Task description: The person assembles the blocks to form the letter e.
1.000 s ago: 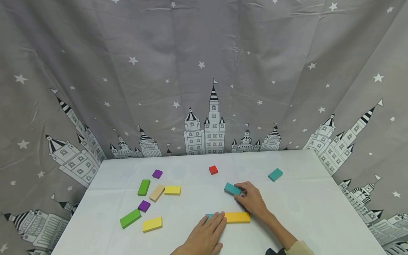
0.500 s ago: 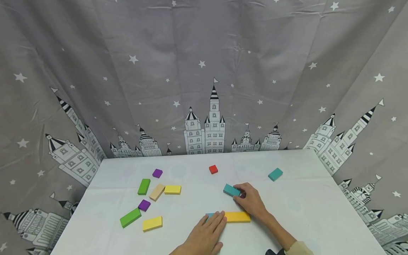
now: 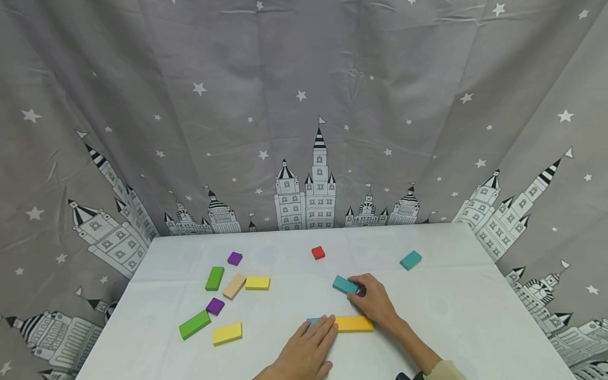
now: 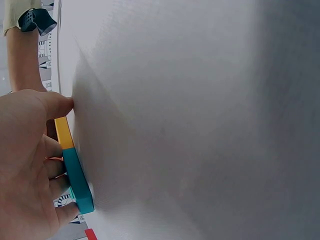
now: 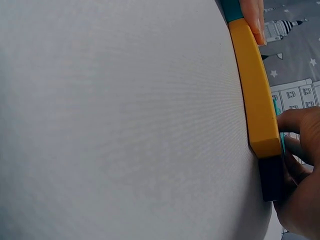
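On the white bench [image 3: 451, 316], the right hand [image 3: 375, 301] pinches a flat teal rectangular block [image 3: 344, 284]; the left hand [image 3: 306, 351] lies flat, fingers straight, pressing the teal-and-orange block row [image 3: 353, 323].

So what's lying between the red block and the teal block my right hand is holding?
Only bare white tablecloth lies between the red block and the teal block, per the head view.

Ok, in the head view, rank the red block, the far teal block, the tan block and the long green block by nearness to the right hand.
From the right hand:
1. Red block, up and to its left, near the back.
2. Far teal block, up and to its right; close to the red one's distance, so these two are hard to separate.
3. Tan block, left of centre.
4. Long green block, front left.
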